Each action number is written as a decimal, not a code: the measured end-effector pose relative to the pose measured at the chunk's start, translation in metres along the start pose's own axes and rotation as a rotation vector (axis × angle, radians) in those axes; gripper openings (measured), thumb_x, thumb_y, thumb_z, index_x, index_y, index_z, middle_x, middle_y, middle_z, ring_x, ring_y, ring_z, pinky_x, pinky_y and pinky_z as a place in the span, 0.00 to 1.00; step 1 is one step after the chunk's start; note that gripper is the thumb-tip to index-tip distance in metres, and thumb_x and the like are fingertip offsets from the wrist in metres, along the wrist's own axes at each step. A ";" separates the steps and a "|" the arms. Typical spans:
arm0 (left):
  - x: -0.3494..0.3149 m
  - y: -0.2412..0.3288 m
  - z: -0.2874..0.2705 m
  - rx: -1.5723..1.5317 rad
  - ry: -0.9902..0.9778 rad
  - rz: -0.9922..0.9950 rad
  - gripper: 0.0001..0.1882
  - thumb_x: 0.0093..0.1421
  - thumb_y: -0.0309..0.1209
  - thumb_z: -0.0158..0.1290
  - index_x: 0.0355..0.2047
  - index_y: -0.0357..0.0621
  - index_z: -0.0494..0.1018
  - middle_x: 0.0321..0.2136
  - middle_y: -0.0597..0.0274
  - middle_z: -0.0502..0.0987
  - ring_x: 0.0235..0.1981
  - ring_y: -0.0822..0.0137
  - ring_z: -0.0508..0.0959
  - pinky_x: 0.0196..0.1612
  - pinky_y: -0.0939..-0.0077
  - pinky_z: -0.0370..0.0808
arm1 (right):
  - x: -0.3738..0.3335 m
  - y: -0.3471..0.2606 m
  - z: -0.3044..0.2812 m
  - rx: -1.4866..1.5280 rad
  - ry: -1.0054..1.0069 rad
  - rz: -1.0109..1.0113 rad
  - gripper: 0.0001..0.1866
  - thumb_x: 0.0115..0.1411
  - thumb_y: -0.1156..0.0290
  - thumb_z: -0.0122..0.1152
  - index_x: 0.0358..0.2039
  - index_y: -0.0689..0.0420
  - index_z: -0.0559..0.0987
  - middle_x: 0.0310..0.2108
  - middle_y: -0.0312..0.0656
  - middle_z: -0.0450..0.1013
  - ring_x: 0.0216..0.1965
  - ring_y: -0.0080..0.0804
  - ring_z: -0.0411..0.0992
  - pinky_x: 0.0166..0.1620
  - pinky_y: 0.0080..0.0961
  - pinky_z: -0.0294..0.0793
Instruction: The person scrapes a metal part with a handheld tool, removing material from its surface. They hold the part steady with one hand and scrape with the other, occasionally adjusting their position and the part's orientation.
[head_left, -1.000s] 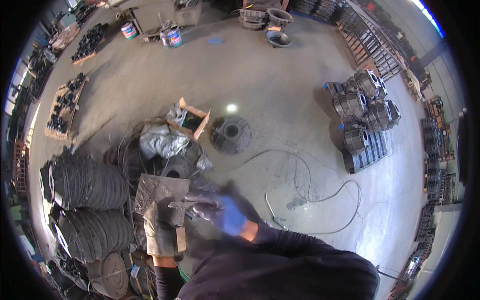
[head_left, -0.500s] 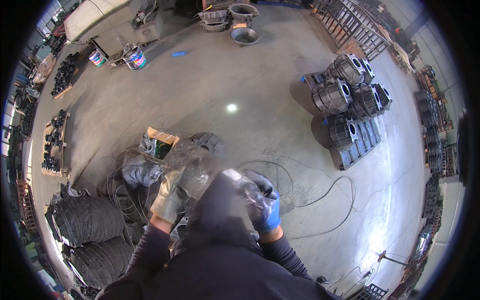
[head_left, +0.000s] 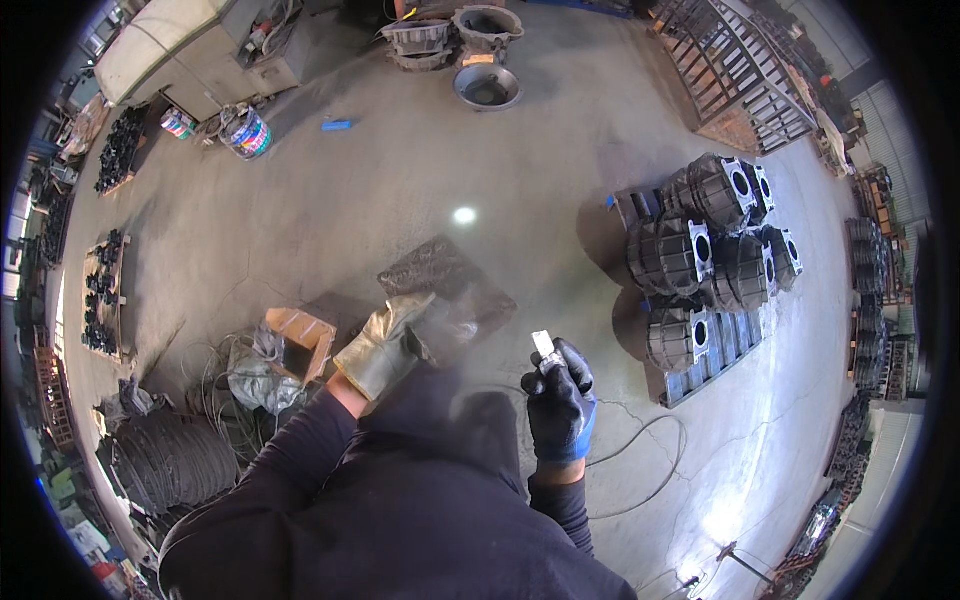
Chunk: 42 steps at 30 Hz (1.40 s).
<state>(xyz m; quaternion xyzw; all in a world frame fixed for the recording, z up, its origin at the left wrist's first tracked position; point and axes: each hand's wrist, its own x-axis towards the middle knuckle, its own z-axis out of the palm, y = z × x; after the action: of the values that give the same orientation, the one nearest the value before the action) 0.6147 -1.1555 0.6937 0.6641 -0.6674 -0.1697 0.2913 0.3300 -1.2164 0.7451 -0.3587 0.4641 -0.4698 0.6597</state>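
My left hand (head_left: 383, 347), in a pale leather work glove, is closed on the near left edge of a dark, flat, roughly rectangular panel (head_left: 462, 290). The panel is held out in front of me at a slant, and its near side is blurred, so its kind is unclear. My right hand (head_left: 560, 400), in a black-coated blue glove, is raised to the right of it. A small white rectangular piece (head_left: 543, 342) stands up from its closed fingers. The two hands are apart.
Large ribbed metal housings (head_left: 670, 258) sit on a blue rack (head_left: 735, 345) to the right. A cable (head_left: 683, 430) loops on the floor. An opened cardboard box (head_left: 303, 335) and stacked round dark parts (head_left: 170, 460) are at left; a metal basin (head_left: 487, 88) lies far ahead.
The dark panel has swung forward and right with my left hand. My right hand has moved right, away from it, and the white piece now shows plainly. My view has shifted.
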 end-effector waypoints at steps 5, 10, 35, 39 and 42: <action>0.085 0.009 -0.019 -0.389 -0.058 -0.378 0.32 0.60 0.29 0.64 0.65 0.41 0.74 0.55 0.53 0.83 0.56 0.52 0.83 0.61 0.61 0.80 | 0.089 -0.031 -0.002 0.216 -0.030 0.101 0.20 0.71 0.74 0.62 0.62 0.60 0.78 0.48 0.49 0.80 0.36 0.30 0.73 0.45 0.32 0.76; 0.134 0.009 -0.022 -0.015 0.117 -0.156 0.32 0.59 0.29 0.65 0.64 0.41 0.75 0.54 0.53 0.84 0.56 0.51 0.83 0.59 0.62 0.80 | 0.196 -0.058 0.006 -0.593 -0.326 -0.497 0.18 0.68 0.70 0.67 0.55 0.67 0.82 0.55 0.43 0.79 0.52 0.35 0.79 0.52 0.30 0.82; 0.329 -0.104 0.028 -1.572 0.892 -0.745 0.23 0.71 0.36 0.56 0.60 0.33 0.77 0.58 0.50 0.83 0.59 0.55 0.82 0.65 0.58 0.78 | 0.529 -0.133 0.145 0.042 -0.811 0.492 0.22 0.72 0.71 0.65 0.63 0.66 0.78 0.51 0.44 0.82 0.51 0.33 0.82 0.48 0.30 0.85; 0.361 -0.141 0.007 -1.608 0.835 -0.766 0.28 0.72 0.44 0.54 0.62 0.35 0.77 0.61 0.49 0.81 0.62 0.50 0.80 0.70 0.53 0.74 | 0.554 -0.141 0.186 -0.021 -0.787 0.357 0.21 0.73 0.73 0.63 0.63 0.66 0.78 0.50 0.45 0.82 0.50 0.35 0.82 0.48 0.32 0.85; 0.381 -0.152 -0.019 -1.531 0.789 -0.775 0.27 0.73 0.43 0.53 0.63 0.34 0.77 0.61 0.49 0.81 0.61 0.51 0.80 0.70 0.54 0.75 | 0.578 -0.144 0.213 -0.050 -0.778 0.352 0.21 0.72 0.74 0.62 0.63 0.66 0.78 0.50 0.46 0.82 0.50 0.35 0.82 0.48 0.32 0.84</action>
<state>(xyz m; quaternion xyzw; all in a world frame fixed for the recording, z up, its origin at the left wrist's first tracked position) 0.7659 -1.5364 0.6776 0.4774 0.0394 -0.4097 0.7763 0.5644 -1.8022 0.7830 -0.4404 0.2462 -0.1685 0.8468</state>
